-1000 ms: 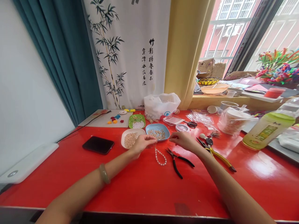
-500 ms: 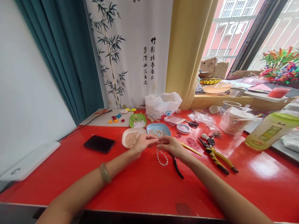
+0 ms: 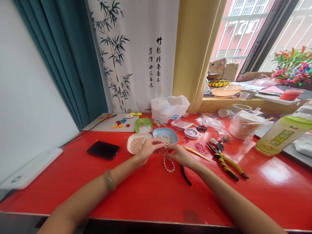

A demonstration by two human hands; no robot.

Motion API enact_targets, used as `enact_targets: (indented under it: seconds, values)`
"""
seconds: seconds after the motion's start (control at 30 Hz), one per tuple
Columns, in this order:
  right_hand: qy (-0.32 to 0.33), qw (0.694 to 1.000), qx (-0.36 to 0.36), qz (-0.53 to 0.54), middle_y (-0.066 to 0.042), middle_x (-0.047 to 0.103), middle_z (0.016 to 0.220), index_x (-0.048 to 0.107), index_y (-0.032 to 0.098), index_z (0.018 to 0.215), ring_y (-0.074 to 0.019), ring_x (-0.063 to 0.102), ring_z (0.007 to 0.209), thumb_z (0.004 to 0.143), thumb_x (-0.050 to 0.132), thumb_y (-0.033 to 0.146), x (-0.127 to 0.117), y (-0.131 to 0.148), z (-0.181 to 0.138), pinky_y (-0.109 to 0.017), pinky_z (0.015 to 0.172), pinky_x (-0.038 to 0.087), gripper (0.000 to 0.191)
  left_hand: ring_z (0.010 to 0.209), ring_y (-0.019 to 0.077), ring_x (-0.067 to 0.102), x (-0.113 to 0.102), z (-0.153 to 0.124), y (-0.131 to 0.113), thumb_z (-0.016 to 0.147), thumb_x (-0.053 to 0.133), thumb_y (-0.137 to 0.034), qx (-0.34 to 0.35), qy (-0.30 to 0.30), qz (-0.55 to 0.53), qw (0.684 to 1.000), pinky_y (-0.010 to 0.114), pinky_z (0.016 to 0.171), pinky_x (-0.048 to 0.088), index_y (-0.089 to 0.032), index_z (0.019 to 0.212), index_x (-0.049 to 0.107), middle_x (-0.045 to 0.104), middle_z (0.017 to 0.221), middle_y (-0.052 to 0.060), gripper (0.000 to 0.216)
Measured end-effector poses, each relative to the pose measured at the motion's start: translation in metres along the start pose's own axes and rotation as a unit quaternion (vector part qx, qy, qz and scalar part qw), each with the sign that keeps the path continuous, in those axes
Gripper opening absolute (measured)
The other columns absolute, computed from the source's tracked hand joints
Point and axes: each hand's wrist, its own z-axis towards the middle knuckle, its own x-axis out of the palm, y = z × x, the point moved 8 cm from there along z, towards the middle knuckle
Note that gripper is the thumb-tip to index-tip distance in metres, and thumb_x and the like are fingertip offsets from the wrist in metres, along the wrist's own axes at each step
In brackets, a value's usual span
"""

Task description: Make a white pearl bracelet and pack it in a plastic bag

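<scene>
A loop of pale beads (image 3: 169,169) hangs below my fingertips, above the red table. My left hand (image 3: 149,150) has thumb and index finger pinched together at the strand's upper end. Facing it, my right hand (image 3: 179,155) is closed on the strand too, its fingertips slightly blurred and close to the left ones. The thin thread between them is too small to make out. Just behind the hands stand a cream dish (image 3: 129,137) of small gold beads and a blue dish (image 3: 175,134) of mixed beads. A black-handled tool (image 3: 186,175) lies partly hidden by my right hand.
A phone (image 3: 103,150) lies to the left. On the right are yellow tweezers (image 3: 197,153), yellow-black pliers (image 3: 225,164) and a green-capped bottle (image 3: 282,136). Behind stand a green bead dish (image 3: 143,122), a plastic bag (image 3: 169,109), scissors (image 3: 201,128) and a round lid (image 3: 191,133).
My right hand has shifted slightly left and its fingers have drawn in, covering more of the black-handled tool. My left hand stays almost where it was; the bead loop still hangs.
</scene>
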Motion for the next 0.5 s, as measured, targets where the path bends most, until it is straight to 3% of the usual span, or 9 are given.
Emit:
enact_targets:
  seconds: [0.1, 0.2, 0.37, 0.5]
  values:
    - [-0.002, 1.0, 0.023, 0.02, 0.002, 0.062, 0.061, 0.065, 0.015, 0.065, -0.0117, 0.053, 0.06, 0.065, 0.059, 0.023, 0.001, -0.006, 0.001, -0.023, 0.062, 0.039, 0.01, 0.067, 0.0126, 0.057, -0.001, 0.0, -0.005, 0.063, 0.068, -0.029, 0.025, -0.007, -0.014, 1.0, 0.025, 0.065, 0.045, -0.012, 0.074, 0.061, 0.064, 0.074, 0.005, 0.021]
    - [-0.023, 0.997, 0.048, 0.051, 0.002, 0.06, 0.058, 0.066, 0.014, 0.069, -0.0088, 0.049, 0.051, 0.066, 0.06, 0.031, -0.003, -0.013, 0.002, -0.021, 0.052, 0.037, 0.018, 0.065, 0.0107, 0.056, -0.002, -0.001, -0.008, 0.065, 0.065, -0.032, 0.033, -0.017, -0.022, 0.999, 0.025, 0.065, 0.045, -0.013, 0.078, 0.058, 0.063, 0.081, 0.005, 0.024]
    - [-0.065, 0.988, 0.087, 0.109, 0.001, 0.06, 0.057, 0.067, 0.015, 0.076, -0.0074, 0.048, 0.046, 0.066, 0.06, 0.04, -0.012, -0.022, 0.002, -0.019, 0.042, 0.034, 0.028, 0.068, 0.0116, 0.058, 0.001, -0.001, 0.001, 0.068, 0.062, -0.041, -0.035, -0.007, 0.025, 0.999, 0.025, 0.065, 0.044, -0.014, 0.085, 0.056, 0.062, 0.086, 0.006, 0.032]
    - [-0.077, 0.98, 0.102, 0.15, -0.001, 0.064, 0.063, 0.067, 0.015, 0.075, -0.0102, 0.055, 0.055, 0.066, 0.061, 0.042, -0.014, -0.026, 0.0, -0.019, 0.046, 0.038, 0.029, 0.069, 0.0117, 0.057, 0.006, 0.0, 0.013, 0.059, 0.071, -0.032, -0.068, 0.03, 0.05, 0.996, 0.025, 0.066, 0.042, -0.013, 0.083, 0.057, 0.062, 0.079, 0.005, 0.033]
